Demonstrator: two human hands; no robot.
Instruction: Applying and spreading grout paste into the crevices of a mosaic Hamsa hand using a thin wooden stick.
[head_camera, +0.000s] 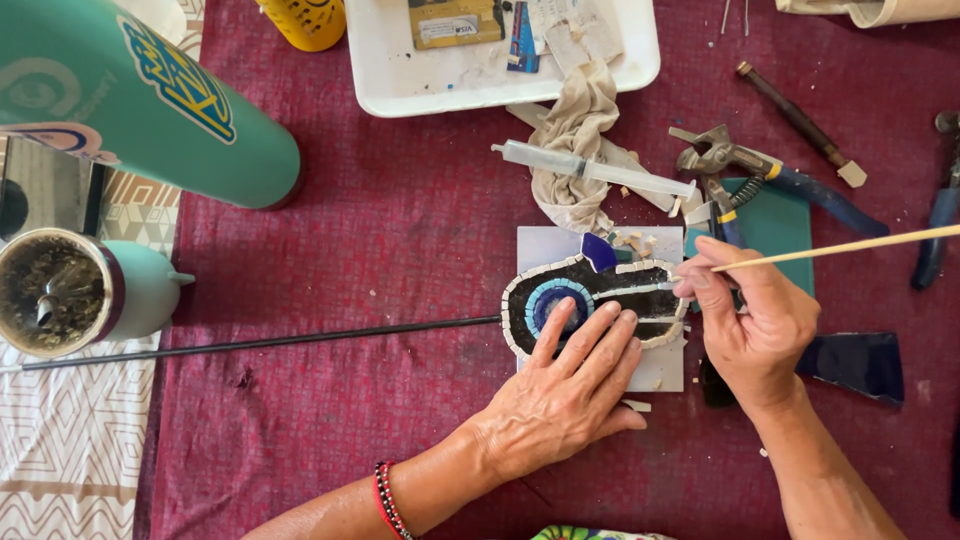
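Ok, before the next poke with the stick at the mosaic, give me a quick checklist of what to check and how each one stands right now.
1. Mosaic piece held down: ok, the left hand lies flat on it.
2. Wooden stick gripped: ok, pinched in the right hand.
3. Stick tip on the piece's right edge: ok, it meets the white border there.
4. Piece seated on the pale backing sheet: ok.
5. Black rod free to the left: ok, though the metal-rimmed cup sits close to its far end.
6. Glue under the tiles set: cannot tell.
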